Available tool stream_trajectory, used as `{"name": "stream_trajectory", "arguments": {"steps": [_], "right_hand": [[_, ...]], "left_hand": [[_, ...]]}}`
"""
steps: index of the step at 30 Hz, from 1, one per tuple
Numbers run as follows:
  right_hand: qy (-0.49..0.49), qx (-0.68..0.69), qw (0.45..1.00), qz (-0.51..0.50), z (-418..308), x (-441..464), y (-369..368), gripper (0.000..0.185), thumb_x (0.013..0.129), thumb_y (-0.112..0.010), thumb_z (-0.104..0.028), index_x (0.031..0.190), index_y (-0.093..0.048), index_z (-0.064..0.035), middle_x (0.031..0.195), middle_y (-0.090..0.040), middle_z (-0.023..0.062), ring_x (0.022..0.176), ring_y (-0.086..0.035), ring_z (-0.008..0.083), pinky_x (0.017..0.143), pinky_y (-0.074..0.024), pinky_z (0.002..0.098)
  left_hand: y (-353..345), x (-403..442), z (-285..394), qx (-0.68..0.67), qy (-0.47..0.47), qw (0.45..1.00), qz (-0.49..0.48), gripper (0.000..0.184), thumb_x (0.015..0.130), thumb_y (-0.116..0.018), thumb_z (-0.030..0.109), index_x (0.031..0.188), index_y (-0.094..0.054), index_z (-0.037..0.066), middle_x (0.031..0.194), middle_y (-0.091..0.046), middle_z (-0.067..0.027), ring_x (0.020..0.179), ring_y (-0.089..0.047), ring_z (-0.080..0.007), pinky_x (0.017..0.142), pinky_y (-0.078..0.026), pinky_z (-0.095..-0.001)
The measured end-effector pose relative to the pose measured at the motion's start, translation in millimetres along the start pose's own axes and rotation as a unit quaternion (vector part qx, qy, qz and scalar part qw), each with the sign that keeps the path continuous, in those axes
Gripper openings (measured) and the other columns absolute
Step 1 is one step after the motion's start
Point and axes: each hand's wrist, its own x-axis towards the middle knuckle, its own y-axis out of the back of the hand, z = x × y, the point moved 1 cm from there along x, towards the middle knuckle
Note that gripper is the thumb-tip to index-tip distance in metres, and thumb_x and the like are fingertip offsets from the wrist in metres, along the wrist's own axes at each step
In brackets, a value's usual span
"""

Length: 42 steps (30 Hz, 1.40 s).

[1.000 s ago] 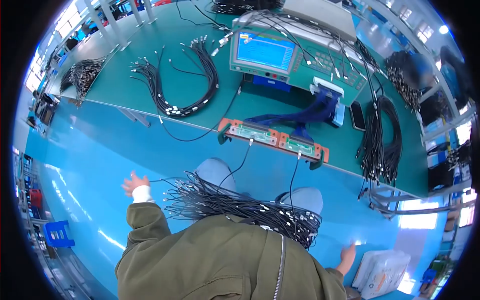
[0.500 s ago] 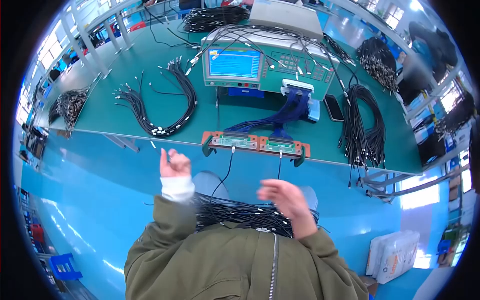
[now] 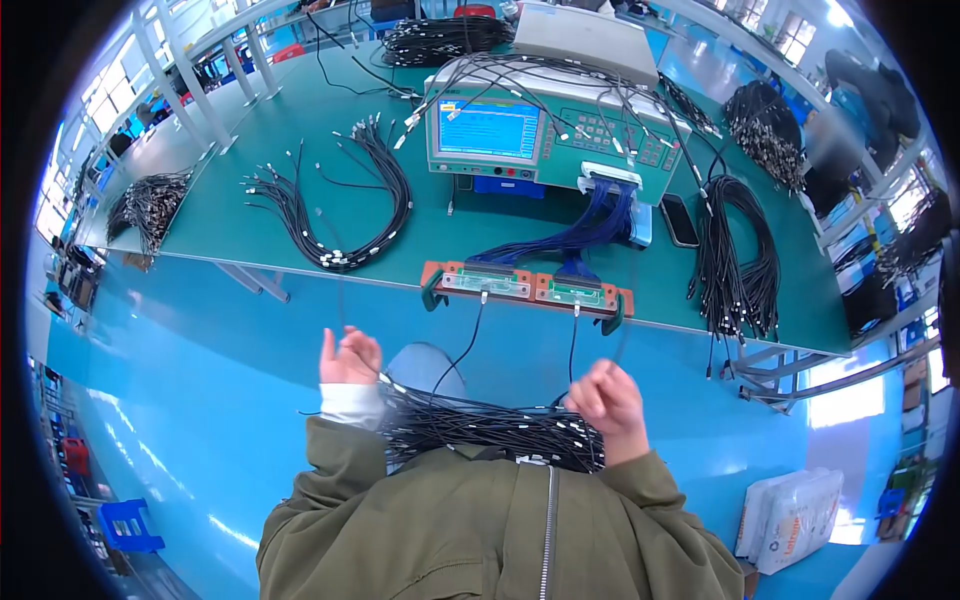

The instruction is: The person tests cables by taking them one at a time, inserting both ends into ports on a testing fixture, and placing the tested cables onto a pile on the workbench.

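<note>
My left hand (image 3: pixel 350 357) is raised in front of the table edge, its fingers curled and the thumb up; what it holds is too small to make out. Opposite it, my right hand (image 3: pixel 607 398) has its fingers pressed together, with a faint blurred dark streak above it and its contents unclear. Between and below both hands, a bundle of black cables (image 3: pixel 490 425) with white-tipped ends lies across my lap. Two cables run up from there to the orange-and-clear connector fixture (image 3: pixel 485 284) clamped at the table edge.
A green-and-white tester (image 3: pixel 600 135) with a lit screen stands on the green table (image 3: pixel 400 240). Blue wiring (image 3: pixel 560 240) joins it to the fixture. A curved cable bundle (image 3: pixel 340 257) lies left, a looped bundle (image 3: pixel 740 250) and phone (image 3: pixel 680 220) right.
Both hands have come inward from the sides and up in front of my lap. My right hand's fingers, spread half a second ago, are now closed together. The view has shifted slightly.
</note>
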Motion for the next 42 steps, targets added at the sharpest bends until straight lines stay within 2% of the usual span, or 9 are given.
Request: {"name": "stream_trajectory", "arguments": {"steps": [4,8,15,23,28,29,34,37,42], "right_hand": [[0.145,0.083,0.969,0.181,-55,-50,-6,0.029,0.092,-0.034,-0.027,0.097,-0.053,-0.0072,0.046,-0.037,-0.0025,0.044,-0.028,0.0076,0.045,-0.0238,0.0243],[0.280,0.067,0.813,0.506,-108,-138,27,0.030,0.092,-0.031,-0.028,0.087,-0.053,-0.0077,0.049,-0.033,-0.0040,0.041,-0.024,0.0062,0.039,-0.0210,0.0219],[0.443,-0.009,0.581,0.682,-140,-267,64,0.027,0.093,-0.031,-0.027,0.085,-0.050,-0.0093,0.051,-0.037,-0.0032,0.036,-0.024,0.0062,0.029,-0.0180,0.0200],[0.474,-0.141,0.477,0.727,-160,-251,26,0.025,0.092,-0.035,-0.028,0.093,-0.051,-0.0086,0.054,-0.035,-0.0039,0.037,-0.024,0.0049,0.030,-0.0195,0.0185],[0.408,-0.163,0.585,0.682,-170,-244,52,0.018,0.088,-0.046,-0.021,0.096,-0.052,-0.0065,0.056,-0.034,-0.0043,0.040,-0.025,0.0024,0.032,-0.0207,0.0158],[0.373,-0.197,0.613,0.669,-163,-218,46,0.014,0.087,-0.049,-0.019,0.092,-0.053,-0.0062,0.056,-0.034,-0.0046,0.042,-0.026,0.0014,0.033,-0.0203,0.0149],[0.132,-0.327,0.799,0.486,-85,-80,56,0.010,0.084,-0.048,-0.015,0.082,-0.053,-0.0069,0.069,-0.047,0.0003,0.056,-0.038,0.0060,0.047,-0.0319,0.0185],[-0.021,-0.312,0.823,0.474,-35,-13,66,0.020,0.085,-0.048,-0.021,0.092,-0.055,-0.0039,0.093,-0.058,0.0093,0.086,-0.053,0.0168,0.075,-0.0448,0.0291],[-0.009,-0.294,0.856,0.425,-5,54,85,0.022,0.088,-0.042,-0.021,0.081,-0.053,-0.0030,0.088,-0.058,0.0098,0.077,-0.054,0.0161,0.068,-0.0455,0.0270]], "left_hand": [[20,6,70,-0.136,-0.018,0.991,0.000,0.020,0.090,-0.037,0.022,0.080,-0.048,0.008,0.055,-0.040,0.0025,0.048,-0.040,-0.0099,0.050,-0.039,-0.0235],[78,3,129,-0.037,-0.005,0.999,0.003,0.025,0.090,-0.031,0.019,0.072,-0.047,0.010,0.047,-0.032,0.0043,0.042,-0.029,-0.0088,0.038,-0.030,-0.0225],[125,-26,175,0.105,-0.293,0.879,0.360,0.024,0.088,-0.033,0.027,0.079,-0.051,0.014,0.052,-0.035,0.0045,0.043,-0.027,-0.0082,0.038,-0.026,-0.0218],[91,-24,177,0.236,-0.375,0.773,0.454,0.027,0.086,-0.035,0.035,0.086,-0.056,0.018,0.058,-0.037,0.0048,0.043,-0.025,-0.0075,0.038,-0.022,-0.0210],[54,0,119,0.420,-0.353,0.708,0.444,0.031,0.084,-0.037,0.043,0.088,-0.057,0.020,0.059,-0.034,0.0053,0.044,-0.024,-0.0058,0.038,-0.019,-0.0192],[41,0,100,0.448,-0.304,0.765,0.350,0.033,0.081,-0.039,0.047,0.089,-0.056,0.020,0.059,-0.032,0.0051,0.045,-0.023,-0.0055,0.040,-0.019,-0.0178],[16,39,-23,0.755,-0.238,0.608,0.066,0.025,0.087,-0.040,0.035,0.087,-0.055,0.014,0.056,-0.032,0.0064,0.045,-0.026,-0.0034,0.037,-0.019,-0.0192],[-8,48,-85,0.719,-0.098,0.683,0.088,0.022,0.086,-0.043,0.026,0.079,-0.055,0.010,0.064,-0.043,0.0020,0.054,-0.036,-0.0067,0.047,-0.032,-0.0210],[28,95,-124,0.661,-0.103,0.741,0.063,0.018,0.087,-0.043,0.020,0.078,-0.053,0.008,0.076,-0.052,-0.0032,0.062,-0.046,-0.0096,0.054,-0.043,-0.0238]]}}
